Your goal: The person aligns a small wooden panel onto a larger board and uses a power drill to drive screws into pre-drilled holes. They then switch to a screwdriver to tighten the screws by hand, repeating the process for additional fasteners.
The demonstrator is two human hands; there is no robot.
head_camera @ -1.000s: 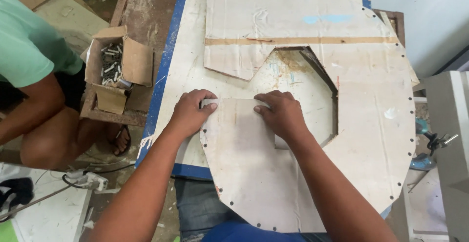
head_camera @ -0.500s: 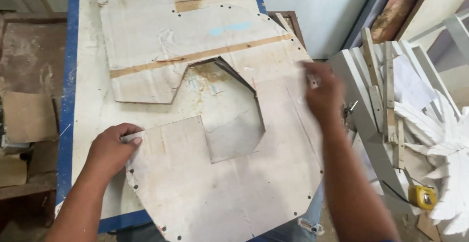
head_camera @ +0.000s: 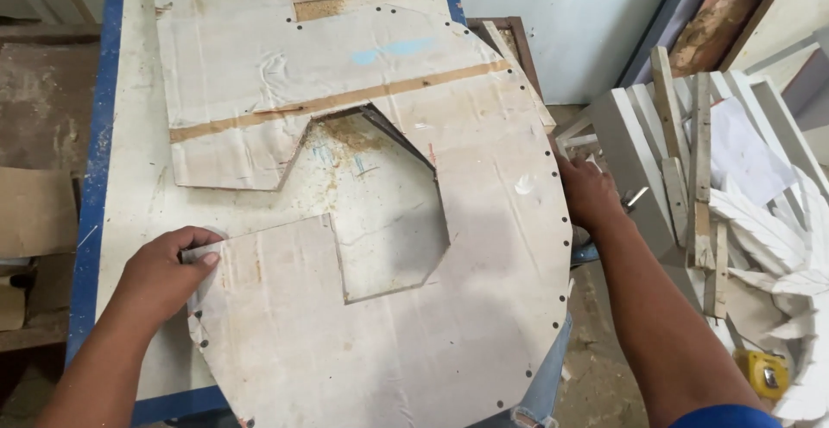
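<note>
A large flat board template [head_camera: 484,290], pale and dusty, with small holes along its rim and an angular cut-out in the middle, lies on a white workbench [head_camera: 138,177] with a blue edge. My left hand [head_camera: 164,277] grips the board's left edge near a corner, fingers curled over it. At the board's right rim, my right hand [head_camera: 587,193] holds the edge where it overhangs the bench. A brown strip runs across the board's upper part.
A stack of white-painted wooden frames and slats [head_camera: 691,160] stands on the floor to the right, close to my right hand. A yellow tape measure [head_camera: 764,374] lies at the lower right. Cardboard pieces [head_camera: 34,212] sit left of the bench.
My view has swung right; the other person and the box of screws have left the frame. My right hand moved from the board's middle to its right rim. The left hand stays at the left edge.
</note>
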